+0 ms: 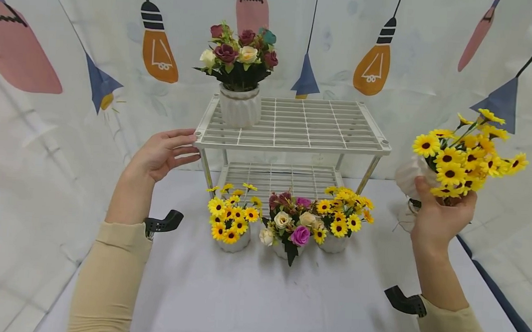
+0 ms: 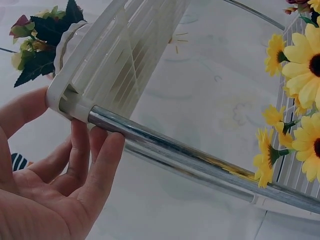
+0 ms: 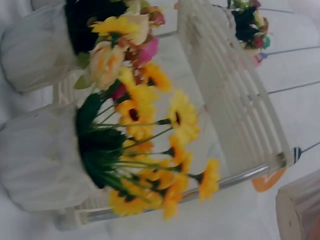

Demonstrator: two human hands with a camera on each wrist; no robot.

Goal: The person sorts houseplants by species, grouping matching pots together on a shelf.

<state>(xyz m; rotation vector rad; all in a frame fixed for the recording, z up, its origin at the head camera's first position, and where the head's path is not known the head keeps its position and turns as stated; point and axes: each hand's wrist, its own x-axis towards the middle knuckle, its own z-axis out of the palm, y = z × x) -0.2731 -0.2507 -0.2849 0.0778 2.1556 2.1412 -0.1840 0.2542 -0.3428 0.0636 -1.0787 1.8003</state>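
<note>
One hand (image 1: 441, 215), the right, curls round a tilted flowerpot (image 1: 409, 178), probably to keep it from slipping, holding it well right of the shelf (image 1: 314, 150); the left hand (image 1: 167, 153), fingers nearly straight, touches the shelf's corner, perhaps to steady it. One rose pot (image 1: 241, 108) stands on top, three planters (image 1: 236, 243) on the counter (image 1: 240, 305).

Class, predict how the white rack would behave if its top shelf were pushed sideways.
The white rack probably feels light for its size: its shelves are open grids. Its thin legs might let it sway, and the rose pot standing on top could wobble.
</note>
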